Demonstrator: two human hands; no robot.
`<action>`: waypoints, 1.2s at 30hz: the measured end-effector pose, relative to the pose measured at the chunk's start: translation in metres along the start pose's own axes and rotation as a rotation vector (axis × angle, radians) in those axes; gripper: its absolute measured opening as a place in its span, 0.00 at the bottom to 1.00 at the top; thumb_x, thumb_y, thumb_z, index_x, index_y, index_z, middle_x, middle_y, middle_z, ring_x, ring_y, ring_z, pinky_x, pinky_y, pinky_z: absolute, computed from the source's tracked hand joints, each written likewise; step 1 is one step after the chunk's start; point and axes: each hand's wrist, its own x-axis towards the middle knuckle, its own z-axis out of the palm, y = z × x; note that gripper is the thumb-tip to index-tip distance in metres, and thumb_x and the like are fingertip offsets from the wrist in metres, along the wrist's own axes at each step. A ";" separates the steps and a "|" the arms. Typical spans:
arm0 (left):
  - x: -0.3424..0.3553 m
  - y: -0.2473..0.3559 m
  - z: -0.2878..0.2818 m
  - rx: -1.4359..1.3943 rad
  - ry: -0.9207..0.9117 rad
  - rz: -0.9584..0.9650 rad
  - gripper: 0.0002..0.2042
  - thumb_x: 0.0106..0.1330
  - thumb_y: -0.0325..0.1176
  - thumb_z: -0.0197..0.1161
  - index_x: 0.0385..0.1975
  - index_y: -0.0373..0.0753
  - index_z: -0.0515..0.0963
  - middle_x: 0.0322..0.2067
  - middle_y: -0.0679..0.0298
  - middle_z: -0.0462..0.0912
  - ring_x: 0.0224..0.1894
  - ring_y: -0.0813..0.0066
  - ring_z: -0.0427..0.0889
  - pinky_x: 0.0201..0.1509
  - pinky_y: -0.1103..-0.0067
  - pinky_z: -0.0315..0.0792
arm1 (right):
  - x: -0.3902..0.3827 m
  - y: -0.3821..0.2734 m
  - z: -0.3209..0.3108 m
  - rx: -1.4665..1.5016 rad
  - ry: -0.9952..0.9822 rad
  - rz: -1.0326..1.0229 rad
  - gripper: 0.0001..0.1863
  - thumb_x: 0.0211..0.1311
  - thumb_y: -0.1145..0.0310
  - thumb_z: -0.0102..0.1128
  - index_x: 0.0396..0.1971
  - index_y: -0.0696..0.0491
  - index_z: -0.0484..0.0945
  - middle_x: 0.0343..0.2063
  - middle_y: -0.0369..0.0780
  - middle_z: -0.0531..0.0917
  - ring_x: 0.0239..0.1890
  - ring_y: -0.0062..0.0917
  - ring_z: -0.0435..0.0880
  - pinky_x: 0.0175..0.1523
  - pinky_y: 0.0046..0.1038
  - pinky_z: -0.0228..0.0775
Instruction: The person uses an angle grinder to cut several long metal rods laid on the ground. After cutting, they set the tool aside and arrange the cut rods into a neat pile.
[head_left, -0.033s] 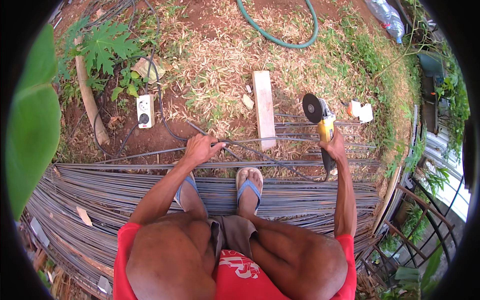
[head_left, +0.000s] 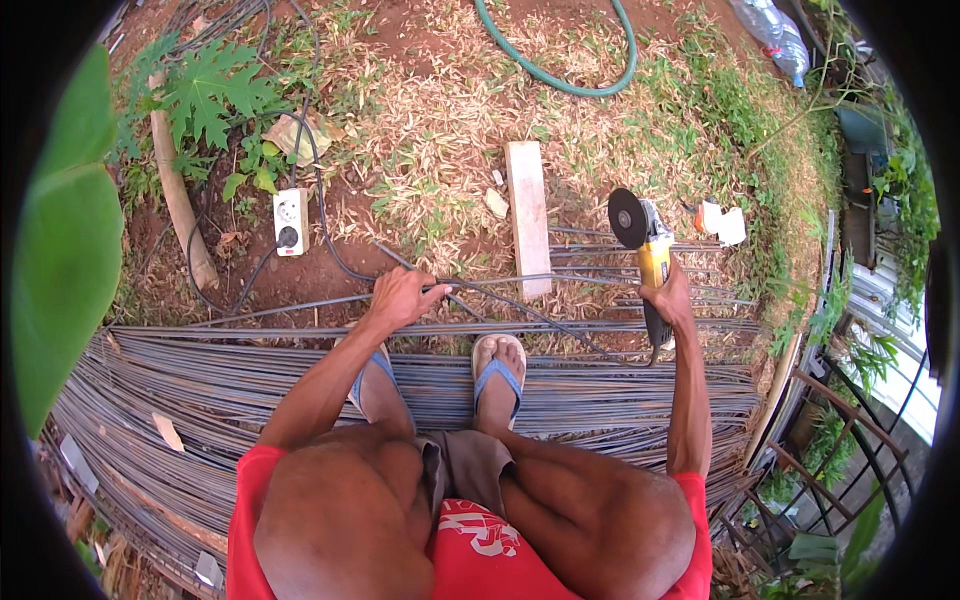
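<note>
My right hand (head_left: 668,295) grips a yellow and black angle grinder (head_left: 655,260), its dark disc (head_left: 628,218) tilted up toward the top. My left hand (head_left: 405,295) is closed on thin steel rods where a short diagonal rod (head_left: 467,308) crosses a long horizontal one (head_left: 340,301); which of them lie inside my fingers is partly hidden. A black cord (head_left: 560,326) runs close by this hand toward the grinder. A pale wooden plank (head_left: 525,200) lies beyond, with more rods (head_left: 580,267) beside it. A large rebar pile (head_left: 590,390) lies under my sandalled feet.
A white power strip (head_left: 288,222), a branch (head_left: 178,190) and leafy plants lie at left. A green hose (head_left: 555,80) and plastic bottle (head_left: 778,45) lie at the top. Small white and orange items (head_left: 728,225) sit right of the grinder. A metal grid (head_left: 840,440) borders the right.
</note>
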 end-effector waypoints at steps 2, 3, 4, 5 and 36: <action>0.000 0.004 0.000 0.018 -0.006 0.001 0.22 0.69 0.58 0.67 0.31 0.42 0.89 0.20 0.51 0.83 0.29 0.45 0.85 0.35 0.54 0.76 | -0.025 -0.018 -0.009 -0.012 0.036 0.017 0.36 0.41 0.66 0.72 0.55 0.63 0.75 0.38 0.49 0.86 0.40 0.38 0.85 0.50 0.38 0.78; 0.004 0.007 0.000 0.011 0.045 0.002 0.22 0.69 0.57 0.67 0.31 0.42 0.89 0.19 0.52 0.82 0.27 0.46 0.84 0.34 0.55 0.76 | -0.036 -0.026 -0.015 0.013 0.035 0.027 0.35 0.41 0.67 0.71 0.55 0.63 0.75 0.38 0.49 0.85 0.39 0.37 0.85 0.50 0.38 0.78; 0.008 0.010 0.000 0.004 0.096 0.003 0.21 0.69 0.57 0.67 0.31 0.43 0.89 0.17 0.52 0.81 0.25 0.47 0.84 0.33 0.56 0.76 | -0.048 -0.032 -0.017 0.038 0.034 0.037 0.35 0.41 0.67 0.71 0.54 0.63 0.74 0.37 0.48 0.85 0.39 0.35 0.85 0.49 0.38 0.78; 0.012 0.016 0.001 -0.007 0.143 0.007 0.21 0.69 0.57 0.68 0.31 0.43 0.89 0.16 0.53 0.81 0.23 0.48 0.84 0.31 0.57 0.76 | -0.062 -0.039 -0.020 0.099 0.052 0.050 0.34 0.41 0.68 0.71 0.54 0.63 0.75 0.37 0.47 0.85 0.38 0.34 0.85 0.48 0.38 0.78; -0.005 0.037 -0.010 -0.031 0.030 0.101 0.16 0.71 0.47 0.67 0.41 0.40 0.88 0.25 0.49 0.85 0.31 0.44 0.85 0.39 0.57 0.79 | 0.035 0.026 -0.042 -0.130 -0.050 -0.044 0.46 0.39 0.66 0.70 0.66 0.60 0.69 0.46 0.56 0.87 0.50 0.49 0.87 0.57 0.46 0.76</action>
